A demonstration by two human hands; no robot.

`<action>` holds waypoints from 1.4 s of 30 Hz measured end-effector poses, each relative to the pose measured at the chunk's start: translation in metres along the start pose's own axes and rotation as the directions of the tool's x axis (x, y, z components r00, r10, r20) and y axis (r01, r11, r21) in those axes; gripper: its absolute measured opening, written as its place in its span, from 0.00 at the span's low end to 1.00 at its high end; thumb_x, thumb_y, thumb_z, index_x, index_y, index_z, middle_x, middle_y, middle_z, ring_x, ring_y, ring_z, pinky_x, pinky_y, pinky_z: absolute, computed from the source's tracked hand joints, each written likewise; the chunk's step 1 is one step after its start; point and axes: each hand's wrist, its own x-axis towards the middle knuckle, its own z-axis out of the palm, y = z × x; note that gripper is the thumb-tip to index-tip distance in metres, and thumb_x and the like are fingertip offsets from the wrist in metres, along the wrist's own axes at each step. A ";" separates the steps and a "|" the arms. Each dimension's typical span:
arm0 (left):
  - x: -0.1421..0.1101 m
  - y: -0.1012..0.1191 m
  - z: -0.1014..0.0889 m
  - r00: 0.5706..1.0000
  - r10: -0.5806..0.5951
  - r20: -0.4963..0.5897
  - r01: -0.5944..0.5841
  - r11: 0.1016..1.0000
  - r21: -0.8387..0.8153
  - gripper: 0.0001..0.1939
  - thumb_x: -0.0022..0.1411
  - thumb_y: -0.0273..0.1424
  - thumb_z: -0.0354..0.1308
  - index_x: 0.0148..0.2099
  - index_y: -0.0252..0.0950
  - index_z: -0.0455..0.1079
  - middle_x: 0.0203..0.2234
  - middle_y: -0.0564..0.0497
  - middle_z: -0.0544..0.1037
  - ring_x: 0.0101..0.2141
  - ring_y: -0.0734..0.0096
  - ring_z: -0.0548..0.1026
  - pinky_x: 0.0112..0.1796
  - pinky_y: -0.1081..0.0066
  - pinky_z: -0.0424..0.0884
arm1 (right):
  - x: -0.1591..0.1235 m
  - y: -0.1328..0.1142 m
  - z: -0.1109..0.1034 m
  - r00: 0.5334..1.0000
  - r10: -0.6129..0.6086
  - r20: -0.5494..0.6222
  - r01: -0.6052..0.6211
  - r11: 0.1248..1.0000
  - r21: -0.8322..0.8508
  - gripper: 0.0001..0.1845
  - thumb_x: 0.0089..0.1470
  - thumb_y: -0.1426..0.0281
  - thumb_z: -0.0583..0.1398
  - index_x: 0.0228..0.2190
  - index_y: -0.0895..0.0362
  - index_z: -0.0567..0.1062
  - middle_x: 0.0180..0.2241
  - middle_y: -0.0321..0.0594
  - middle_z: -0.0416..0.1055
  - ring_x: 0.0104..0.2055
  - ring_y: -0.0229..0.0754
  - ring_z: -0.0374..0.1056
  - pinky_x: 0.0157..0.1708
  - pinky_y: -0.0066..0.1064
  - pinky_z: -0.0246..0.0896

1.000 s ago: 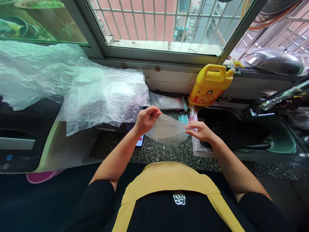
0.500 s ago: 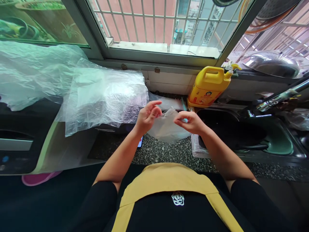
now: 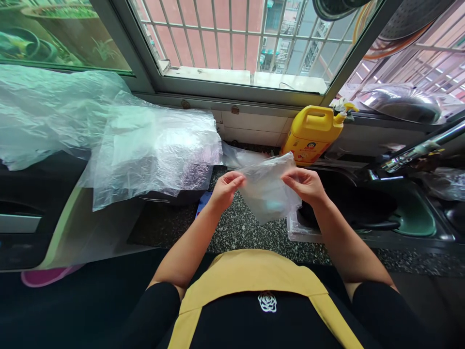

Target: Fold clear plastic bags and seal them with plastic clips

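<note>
A clear plastic bag (image 3: 268, 194) is stretched between my two hands above the speckled counter (image 3: 236, 232). My left hand (image 3: 228, 190) pinches its left edge between thumb and fingers. At its right edge, my right hand (image 3: 304, 184) holds it in the same sort of pinch. The bag hangs down below both hands, its lower part translucent. Behind it, more clear plastic (image 3: 240, 156) lies at the back of the counter. A phone-like blue object (image 3: 203, 202) shows partly beside my left wrist.
Plastic sheets (image 3: 156, 150) cover the dark appliance (image 3: 32, 194) on the left. A yellow jug (image 3: 310, 133) stands by the wall at the back. To the right, a sink (image 3: 417, 213) holds a black pan (image 3: 356, 198), with a faucet (image 3: 399, 160) above. A clear tray (image 3: 300, 230) sits at the sink's edge.
My left fingers have closed on the bag's left edge. My right hand has moved right, and the bag is now spread wider and held higher between both hands.
</note>
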 end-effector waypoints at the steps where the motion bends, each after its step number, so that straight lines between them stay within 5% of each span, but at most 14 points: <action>1: 0.001 0.002 0.002 1.000 0.018 -0.020 -0.017 1.000 0.008 0.19 0.43 0.45 0.67 0.27 0.36 0.69 0.19 0.55 0.72 0.22 0.77 0.70 0.27 0.73 0.68 | -0.001 0.001 0.000 1.000 0.010 -0.004 -0.010 1.000 0.014 0.15 0.42 0.54 0.65 0.25 0.53 0.77 0.25 0.37 0.72 0.29 0.39 0.65 0.33 0.34 0.61; 9: -0.003 0.014 0.012 0.997 0.071 -0.037 -0.073 0.995 -0.065 0.10 0.50 0.38 0.64 0.28 0.36 0.73 0.25 0.52 0.78 0.26 0.77 0.74 0.31 0.74 0.71 | -0.006 0.006 0.015 0.980 0.029 -0.196 -0.011 0.996 0.089 0.17 0.43 0.53 0.65 0.24 0.55 0.75 0.24 0.36 0.70 0.25 0.35 0.62 0.28 0.31 0.59; 13: -0.006 0.014 0.015 0.985 0.155 -0.069 -0.154 0.988 0.018 0.09 0.54 0.37 0.61 0.29 0.35 0.73 0.24 0.53 0.77 0.24 0.78 0.73 0.30 0.75 0.71 | -0.004 0.007 0.023 0.980 -0.037 -0.197 0.045 0.998 0.034 0.18 0.42 0.55 0.66 0.29 0.55 0.75 0.24 0.34 0.69 0.26 0.35 0.62 0.27 0.29 0.60; 21: -0.016 0.008 0.015 0.947 0.313 -0.077 -0.284 0.924 0.257 0.13 0.58 0.41 0.57 0.32 0.36 0.68 0.25 0.53 0.75 0.26 0.76 0.72 0.31 0.74 0.70 | -0.003 0.010 0.035 0.954 -0.153 -0.258 0.130 0.986 -0.105 0.13 0.48 0.62 0.63 0.20 0.56 0.71 0.19 0.32 0.65 0.21 0.32 0.58 0.21 0.26 0.56; 24: -0.017 0.012 0.009 0.841 0.533 -0.088 -0.421 0.749 0.512 0.17 0.58 0.43 0.57 0.44 0.37 0.67 0.36 0.49 0.75 0.37 0.70 0.73 0.40 0.68 0.69 | -0.007 0.011 0.035 0.960 -0.183 -0.213 0.148 0.975 -0.167 0.11 0.49 0.63 0.62 0.21 0.56 0.71 0.19 0.31 0.65 0.20 0.31 0.57 0.21 0.26 0.55; 27: -0.010 0.025 0.010 0.711 0.694 0.109 -0.526 0.424 0.737 0.26 0.54 0.43 0.61 0.52 0.38 0.63 0.44 0.46 0.73 0.46 0.63 0.69 0.49 0.62 0.64 | -0.009 0.008 0.032 0.963 -0.236 -0.128 0.195 0.943 -0.271 0.11 0.50 0.65 0.62 0.21 0.57 0.71 0.19 0.32 0.65 0.21 0.32 0.57 0.22 0.27 0.55; 29: -0.001 0.032 0.016 0.716 0.638 0.285 -0.578 0.312 0.754 0.23 0.55 0.41 0.60 0.51 0.38 0.66 0.40 0.47 0.75 0.45 0.63 0.69 0.49 0.61 0.64 | -0.010 0.007 0.031 0.959 -0.278 -0.061 0.242 0.908 -0.341 0.12 0.51 0.65 0.61 0.21 0.57 0.70 0.19 0.33 0.64 0.21 0.33 0.58 0.22 0.27 0.54; 31: 0.007 0.029 0.021 0.762 0.533 0.367 -0.584 0.322 0.745 0.13 0.59 0.38 0.56 0.44 0.38 0.69 0.31 0.50 0.76 0.38 0.66 0.71 0.45 0.64 0.66 | -0.012 0.008 0.032 0.945 -0.326 -0.002 0.297 0.861 -0.412 0.12 0.52 0.66 0.60 0.20 0.56 0.69 0.19 0.33 0.63 0.22 0.33 0.57 0.23 0.27 0.54; 33: 0.008 0.012 0.022 0.816 0.469 0.338 -0.528 0.367 0.766 0.10 0.62 0.37 0.52 0.39 0.37 0.70 0.28 0.50 0.75 0.36 0.66 0.71 0.44 0.64 0.66 | -0.015 0.012 0.032 0.930 -0.365 0.038 0.336 0.807 -0.486 0.13 0.53 0.67 0.59 0.19 0.56 0.67 0.19 0.32 0.60 0.22 0.33 0.56 0.23 0.27 0.52; 35: 0.001 -0.017 0.014 0.866 0.450 0.220 -0.418 0.407 0.813 0.16 0.59 0.39 0.55 0.46 0.35 0.67 0.39 0.44 0.75 0.44 0.62 0.70 0.48 0.62 0.65 | -0.019 0.019 0.032 0.925 -0.377 0.042 0.337 0.765 -0.549 0.14 0.53 0.68 0.58 0.18 0.56 0.65 0.18 0.32 0.59 0.21 0.33 0.55 0.23 0.27 0.50; 38: -0.022 -0.069 -0.013 0.959 0.259 -0.116 0.001 0.407 0.913 0.23 0.59 0.37 0.55 0.53 0.30 0.62 0.48 0.35 0.70 0.51 0.53 0.67 0.51 0.55 0.64 | -0.029 0.032 0.028 0.931 -0.363 0.030 0.311 0.750 -0.584 0.16 0.53 0.69 0.58 0.18 0.55 0.61 0.18 0.31 0.56 0.21 0.33 0.52 0.22 0.27 0.49; 40: -0.036 -0.097 -0.034 0.953 0.100 -0.285 0.243 0.307 0.920 0.22 0.58 0.35 0.55 0.53 0.30 0.62 0.52 0.32 0.66 0.54 0.47 0.65 0.53 0.47 0.60 | -0.034 0.037 0.026 0.936 -0.349 0.041 0.307 0.756 -0.578 0.16 0.53 0.69 0.58 0.18 0.55 0.60 0.18 0.30 0.55 0.21 0.32 0.52 0.22 0.26 0.48; 42: -0.043 -0.115 -0.053 0.941 0.033 -0.337 0.319 0.251 0.914 0.22 0.58 0.35 0.55 0.54 0.31 0.62 0.55 0.31 0.63 0.56 0.44 0.63 0.53 0.44 0.59 | -0.037 0.040 0.026 0.939 -0.339 0.059 0.311 0.762 -0.568 0.15 0.53 0.68 0.58 0.18 0.55 0.60 0.18 0.30 0.54 0.20 0.32 0.51 0.22 0.26 0.49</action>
